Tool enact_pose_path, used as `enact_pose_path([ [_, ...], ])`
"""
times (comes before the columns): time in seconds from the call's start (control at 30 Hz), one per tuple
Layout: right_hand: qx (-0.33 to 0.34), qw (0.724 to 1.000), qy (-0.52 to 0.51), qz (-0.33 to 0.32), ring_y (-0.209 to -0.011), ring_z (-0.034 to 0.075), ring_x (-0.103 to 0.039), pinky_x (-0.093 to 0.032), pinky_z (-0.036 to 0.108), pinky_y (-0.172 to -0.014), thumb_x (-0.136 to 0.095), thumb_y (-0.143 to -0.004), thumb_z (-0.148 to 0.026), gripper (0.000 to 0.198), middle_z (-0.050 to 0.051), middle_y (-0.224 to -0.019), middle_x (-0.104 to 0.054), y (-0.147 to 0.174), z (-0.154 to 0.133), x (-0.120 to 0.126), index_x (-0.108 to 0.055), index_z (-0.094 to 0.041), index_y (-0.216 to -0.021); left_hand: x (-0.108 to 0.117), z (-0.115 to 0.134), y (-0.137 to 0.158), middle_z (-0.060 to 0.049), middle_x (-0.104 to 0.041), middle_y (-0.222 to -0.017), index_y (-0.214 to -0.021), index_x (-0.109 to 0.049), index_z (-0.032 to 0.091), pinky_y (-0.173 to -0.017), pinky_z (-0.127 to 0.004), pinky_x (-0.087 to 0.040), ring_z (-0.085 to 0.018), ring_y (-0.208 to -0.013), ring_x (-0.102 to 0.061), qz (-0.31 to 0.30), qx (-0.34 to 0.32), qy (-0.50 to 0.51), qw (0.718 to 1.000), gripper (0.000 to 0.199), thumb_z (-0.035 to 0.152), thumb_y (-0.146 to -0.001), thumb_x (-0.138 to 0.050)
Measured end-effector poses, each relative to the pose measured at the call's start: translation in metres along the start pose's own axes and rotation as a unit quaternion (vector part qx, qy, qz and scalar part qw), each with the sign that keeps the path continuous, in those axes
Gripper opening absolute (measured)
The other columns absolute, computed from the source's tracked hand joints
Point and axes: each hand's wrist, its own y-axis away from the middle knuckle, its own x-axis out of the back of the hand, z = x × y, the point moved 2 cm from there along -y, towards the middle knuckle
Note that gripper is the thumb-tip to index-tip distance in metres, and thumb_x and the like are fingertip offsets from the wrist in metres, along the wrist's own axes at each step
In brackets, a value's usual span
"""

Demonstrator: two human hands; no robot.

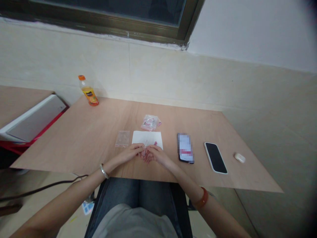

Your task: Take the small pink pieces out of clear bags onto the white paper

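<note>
Both the left hand (136, 150) and right hand (157, 154), curled narrow, pinch a clear plastic piece (145, 144) by white paper (138, 136).

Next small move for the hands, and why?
I'd probably shift slightly forward: the left hand and right hand meet at the near edge of the white sheet, partly over the tabletop, so anything dropped might miss the sheet.
</note>
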Motion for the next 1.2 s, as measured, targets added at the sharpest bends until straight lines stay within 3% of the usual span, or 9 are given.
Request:
enact_pose_path([
  [0.13,-0.013,1.0,0.004,0.011,-0.057,0.015,-0.062,-0.049,0.026,-0.055,-0.052,-0.076,-0.061,0.049,0.006,-0.068,-0.065,0.001,0.001,-0.001,-0.06,-0.013,-0.079,-0.004,0.004,0.001,-0.001,-0.057,-0.067,-0.064,-0.053,0.015,-0.073,-0.026,-0.04,-0.013,-0.068,-0.052,-0.017,-0.002,0.005,1.0,0.028,0.032,-0.084,-0.042],
  [0.33,-0.002,1.0,0.015,0.027,-0.052,0.014,-0.061,-0.05,0.027,-0.055,-0.058,-0.07,-0.062,0.049,0.004,-0.063,-0.064,-0.001,0.001,-0.001,-0.059,-0.013,-0.076,-0.005,0.002,0.001,-0.002,-0.058,-0.073,-0.071,-0.055,0.015,-0.074,-0.026,-0.04,-0.014,-0.073,-0.053,-0.039,-0.015,0.018,0.999,0.021,0.029,-0.082,-0.045],
  [0.7,0.0,0.997,0.063,0.049,-0.054,0.013,-0.061,-0.049,0.024,-0.053,-0.053,-0.073,-0.046,0.034,0.006,-0.065,-0.067,0.005,-0.007,-0.001,-0.059,-0.013,-0.069,-0.004,-0.004,-0.001,0.0,-0.053,-0.068,-0.065,-0.05,0.017,-0.074,-0.026,-0.04,-0.014,-0.071,-0.049,0.029,0.0,-0.034,0.999,0.029,0.037,-0.084,-0.04],
  [0.9,-0.008,0.997,0.058,0.048,-0.051,0.012,-0.06,-0.048,0.022,-0.049,-0.05,-0.077,-0.045,0.032,0.003,-0.061,-0.064,0.004,-0.005,-0.004,-0.056,-0.015,-0.068,-0.005,-0.005,-0.001,-0.001,-0.055,-0.067,-0.066,-0.054,0.015,-0.071,-0.025,-0.04,-0.013,-0.068,-0.051,-0.002,0.001,-0.021,1.0,0.027,0.029,-0.084,-0.04],
  [1.07,0.01,0.991,0.094,0.091,-0.042,0.01,-0.054,-0.045,0.022,-0.043,-0.049,-0.081,-0.047,0.036,-0.001,-0.052,-0.057,0.009,-0.008,-0.005,-0.052,-0.016,-0.064,-0.006,0.002,0.001,-0.001,-0.055,-0.067,-0.068,-0.056,0.014,-0.069,-0.024,-0.041,-0.013,-0.067,-0.051,-0.017,0.002,-0.023,1.0,0.023,0.028,-0.081,-0.043],
  [1.2,0.025,0.992,0.11,0.048,-0.047,0.012,-0.058,-0.047,0.022,-0.044,-0.054,-0.079,-0.051,0.036,0.002,-0.062,-0.062,0.011,-0.01,-0.006,-0.057,-0.015,-0.075,-0.007,0.004,0.001,-0.001,-0.059,-0.072,-0.078,-0.061,0.014,-0.069,-0.024,-0.041,-0.012,-0.068,-0.051,-0.036,0.007,-0.018,0.999,0.019,0.027,-0.08,-0.047],
])
